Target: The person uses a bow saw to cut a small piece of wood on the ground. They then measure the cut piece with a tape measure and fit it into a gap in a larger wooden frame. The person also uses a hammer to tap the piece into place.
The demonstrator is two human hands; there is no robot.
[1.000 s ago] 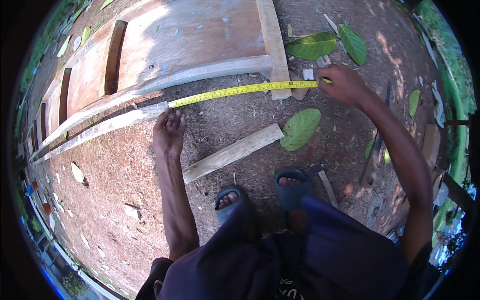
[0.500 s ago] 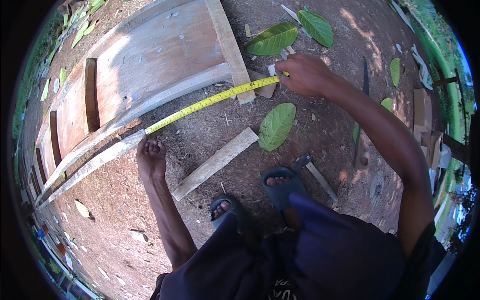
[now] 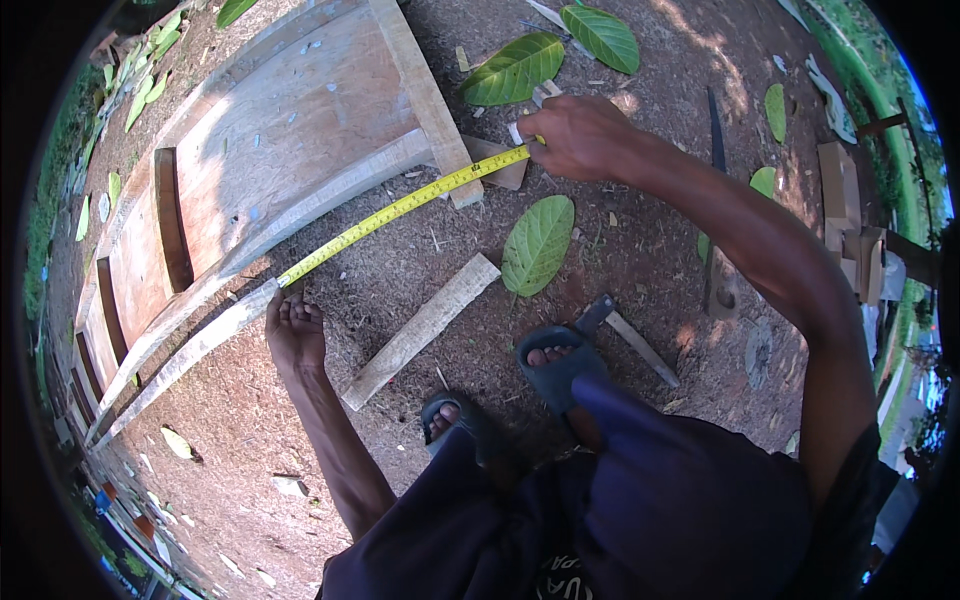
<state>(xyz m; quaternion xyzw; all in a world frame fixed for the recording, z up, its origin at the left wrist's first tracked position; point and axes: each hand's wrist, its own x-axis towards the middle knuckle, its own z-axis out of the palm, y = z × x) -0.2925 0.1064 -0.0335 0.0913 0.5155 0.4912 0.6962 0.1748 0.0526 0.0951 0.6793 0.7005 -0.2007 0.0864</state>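
A yellow tape measure (image 3: 400, 207) is drawn out between my two hands, its blade slightly bowed. My left hand (image 3: 297, 335) is closed, fingers curled, at the blade's tip, by the end of a long pale wooden strip (image 3: 215, 333). At the upper middle, my right hand (image 3: 575, 140) grips the other end of the tape, hiding most of its case. The blade crosses over a wooden crosspiece (image 3: 425, 90) at the end of a long plywood panel framed in timber (image 3: 300, 125).
A short board (image 3: 425, 330) lies on the dirt near my sandalled feet, beside a large green leaf (image 3: 538, 245). A hammer (image 3: 640, 345) rests right of my feet. Farther right are a handsaw (image 3: 718, 210) and cardboard boxes (image 3: 838, 190). Leaves and wood scraps litter the ground.
The view has shifted slightly, so the frame and both hands appear a little farther left. Both hands keep their hold, and the tape stays stretched out about the same length.
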